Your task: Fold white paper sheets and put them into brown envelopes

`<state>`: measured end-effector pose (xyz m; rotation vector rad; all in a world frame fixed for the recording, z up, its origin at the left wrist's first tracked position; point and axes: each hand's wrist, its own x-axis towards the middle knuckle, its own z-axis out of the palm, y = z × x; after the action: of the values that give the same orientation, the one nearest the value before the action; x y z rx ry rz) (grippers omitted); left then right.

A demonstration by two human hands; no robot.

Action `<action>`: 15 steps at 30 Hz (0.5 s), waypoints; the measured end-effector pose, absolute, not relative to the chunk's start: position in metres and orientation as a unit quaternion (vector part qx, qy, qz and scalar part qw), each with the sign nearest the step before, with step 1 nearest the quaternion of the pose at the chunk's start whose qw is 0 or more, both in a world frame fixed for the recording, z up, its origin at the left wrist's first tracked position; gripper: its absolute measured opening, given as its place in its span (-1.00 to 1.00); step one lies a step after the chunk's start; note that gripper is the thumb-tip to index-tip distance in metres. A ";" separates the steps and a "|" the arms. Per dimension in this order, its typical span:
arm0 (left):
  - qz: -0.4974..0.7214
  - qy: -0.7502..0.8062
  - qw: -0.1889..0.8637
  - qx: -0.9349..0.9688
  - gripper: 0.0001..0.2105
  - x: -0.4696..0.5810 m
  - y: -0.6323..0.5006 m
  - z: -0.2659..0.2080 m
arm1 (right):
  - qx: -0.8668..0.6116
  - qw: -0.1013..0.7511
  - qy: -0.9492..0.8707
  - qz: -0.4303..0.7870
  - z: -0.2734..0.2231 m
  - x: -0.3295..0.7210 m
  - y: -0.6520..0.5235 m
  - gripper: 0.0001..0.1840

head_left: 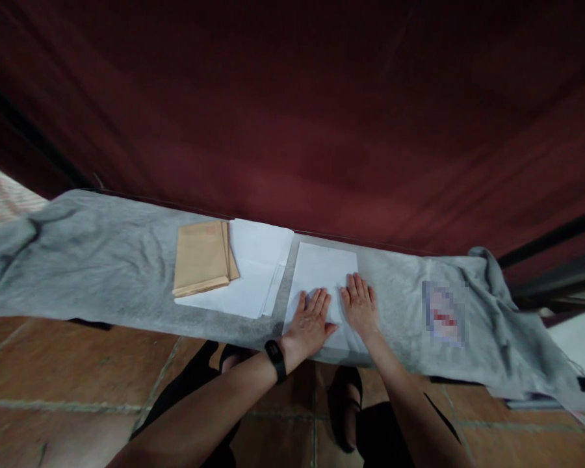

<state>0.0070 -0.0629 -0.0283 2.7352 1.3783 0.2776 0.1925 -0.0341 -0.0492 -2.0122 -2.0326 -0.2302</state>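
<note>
A white sheet of paper (322, 263) lies in front of me on a grey cloth. My left hand (312, 323) rests flat on its lower left part, fingers spread and thumb pointing right. On the sheet's right side lies my right hand (359, 304), palm down with the fingers stretched out. Part of the paper is hidden under both hands. Left of it is a stack of white paper sheets (258, 260), slightly fanned. Several brown envelopes (202, 255) are piled on that stack's left part.
The grey cloth (127, 260) covers a long narrow surface, with folds at both ends. A pixelated item (444, 315) lies on it at the right. Behind rises a dark red sheet-like wall (292, 149). Below are floor tiles (68, 364) and my feet.
</note>
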 end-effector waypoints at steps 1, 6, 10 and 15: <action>0.095 0.453 0.034 0.886 -0.33 0.006 -0.062 -0.029 | -0.699 0.136 -0.697 -0.083 -0.050 0.193 -0.034 -0.37; 0.111 0.507 0.036 0.854 -0.38 -0.003 -0.051 -0.031 | -0.710 0.147 -0.681 -0.102 -0.051 0.189 -0.031 -0.34; 0.132 0.546 0.023 0.827 -0.43 -0.005 -0.036 -0.032 | -0.699 0.164 -0.687 -0.113 -0.055 0.190 -0.032 -0.36; 0.158 0.529 0.006 0.834 -0.45 0.010 -0.026 -0.031 | -0.696 0.202 -0.682 -0.097 -0.055 0.190 -0.029 -0.40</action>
<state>0.0098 -0.0257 -0.0315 2.6106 1.6542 0.4940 0.1900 -0.0289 -0.0546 -1.9442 -1.9040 -0.2721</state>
